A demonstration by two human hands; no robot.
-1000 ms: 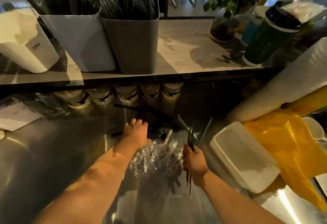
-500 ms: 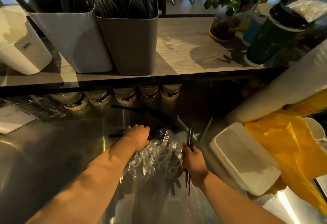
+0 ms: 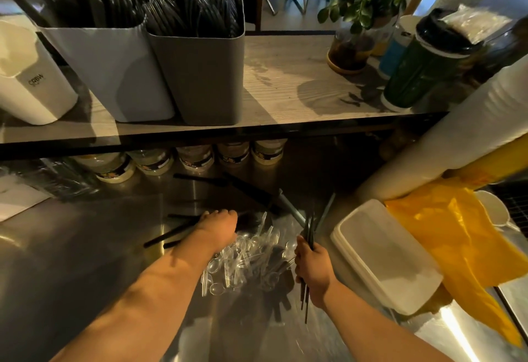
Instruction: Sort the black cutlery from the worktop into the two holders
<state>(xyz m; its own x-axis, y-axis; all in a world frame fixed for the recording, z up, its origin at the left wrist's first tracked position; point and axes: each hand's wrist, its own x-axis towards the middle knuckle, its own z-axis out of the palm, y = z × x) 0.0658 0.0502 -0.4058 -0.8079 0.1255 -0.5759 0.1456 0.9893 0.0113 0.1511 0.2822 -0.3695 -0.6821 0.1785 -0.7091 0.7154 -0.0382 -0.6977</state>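
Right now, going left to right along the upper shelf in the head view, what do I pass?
White container → light grey holder → dark grey holder → potted plant → dark green lidded cup.

view: head | left forearm (image 3: 160, 284): bare, lower left of frame, looks broad in the wide-angle lens | left hand (image 3: 218, 227): bare, centre, knuckles showing | right forearm (image 3: 371, 313): bare, lower right, looks narrower | right hand (image 3: 313, 264): bare, right of centre | wrists: seemingly plain skin, light dim
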